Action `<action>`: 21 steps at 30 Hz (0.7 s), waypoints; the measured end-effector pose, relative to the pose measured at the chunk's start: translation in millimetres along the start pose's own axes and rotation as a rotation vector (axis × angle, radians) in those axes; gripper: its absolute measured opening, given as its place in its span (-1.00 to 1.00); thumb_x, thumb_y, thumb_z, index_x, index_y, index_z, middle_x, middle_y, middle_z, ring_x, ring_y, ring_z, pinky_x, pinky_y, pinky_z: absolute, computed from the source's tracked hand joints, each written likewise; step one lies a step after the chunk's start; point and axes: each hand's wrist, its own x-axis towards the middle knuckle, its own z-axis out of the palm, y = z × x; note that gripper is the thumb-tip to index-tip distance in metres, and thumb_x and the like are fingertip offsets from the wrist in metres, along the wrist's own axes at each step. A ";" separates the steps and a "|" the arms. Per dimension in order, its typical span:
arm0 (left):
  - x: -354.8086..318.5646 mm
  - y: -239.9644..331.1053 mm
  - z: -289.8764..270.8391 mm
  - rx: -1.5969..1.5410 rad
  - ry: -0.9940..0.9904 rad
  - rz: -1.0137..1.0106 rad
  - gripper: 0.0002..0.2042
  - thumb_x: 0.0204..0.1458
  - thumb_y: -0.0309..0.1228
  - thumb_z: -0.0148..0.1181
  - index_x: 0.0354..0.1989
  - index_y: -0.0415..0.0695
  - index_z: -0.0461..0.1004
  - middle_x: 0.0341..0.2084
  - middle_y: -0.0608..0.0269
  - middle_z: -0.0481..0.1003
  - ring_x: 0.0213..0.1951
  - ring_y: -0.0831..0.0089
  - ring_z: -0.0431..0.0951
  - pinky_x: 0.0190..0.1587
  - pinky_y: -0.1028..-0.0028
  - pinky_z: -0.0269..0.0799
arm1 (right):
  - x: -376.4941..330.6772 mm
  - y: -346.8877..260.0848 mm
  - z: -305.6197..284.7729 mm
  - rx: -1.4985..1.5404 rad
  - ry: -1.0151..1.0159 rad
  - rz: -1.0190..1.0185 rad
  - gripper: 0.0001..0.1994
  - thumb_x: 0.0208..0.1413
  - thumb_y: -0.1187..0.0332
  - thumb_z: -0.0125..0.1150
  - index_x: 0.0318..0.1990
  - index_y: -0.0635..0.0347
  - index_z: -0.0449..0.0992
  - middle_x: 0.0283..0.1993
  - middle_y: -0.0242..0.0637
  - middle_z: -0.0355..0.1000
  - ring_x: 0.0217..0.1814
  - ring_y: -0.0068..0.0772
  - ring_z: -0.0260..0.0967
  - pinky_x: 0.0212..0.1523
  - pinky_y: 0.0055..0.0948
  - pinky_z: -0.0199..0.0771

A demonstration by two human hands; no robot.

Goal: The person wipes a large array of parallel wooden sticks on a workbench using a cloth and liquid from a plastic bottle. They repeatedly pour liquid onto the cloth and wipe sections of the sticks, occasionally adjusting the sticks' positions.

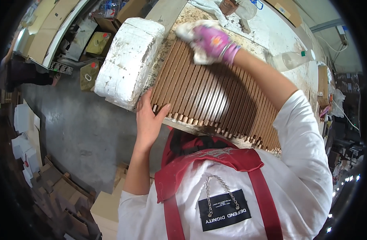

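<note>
Lying side by side on the workbench (271,24), brown wooden slats (207,96) form a flat row. Left hand (147,118), bare, fingers spread, presses flat against the row's near left end. Right hand (211,42), in a pink glove, is clamped on a white rag (191,30) at the slats' far edge. A white wrapped block (127,60) lies just left of the slats; a plastic bottle (289,60) lies to the right.
</note>
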 end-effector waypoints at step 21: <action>-6.6 14.0 -3.4 -0.015 -0.049 -0.036 -0.16 -0.26 -0.47 0.41 0.27 -0.37 0.11 0.15 -0.19 0.31 0.17 0.08 0.36 0.21 0.30 0.22 | 13.6 21.1 4.0 -0.366 0.181 -0.234 -0.69 0.30 0.15 -0.22 -0.28 0.14 0.39 -0.60 -0.27 0.42 -0.64 -0.48 0.41 -0.78 -0.60 0.38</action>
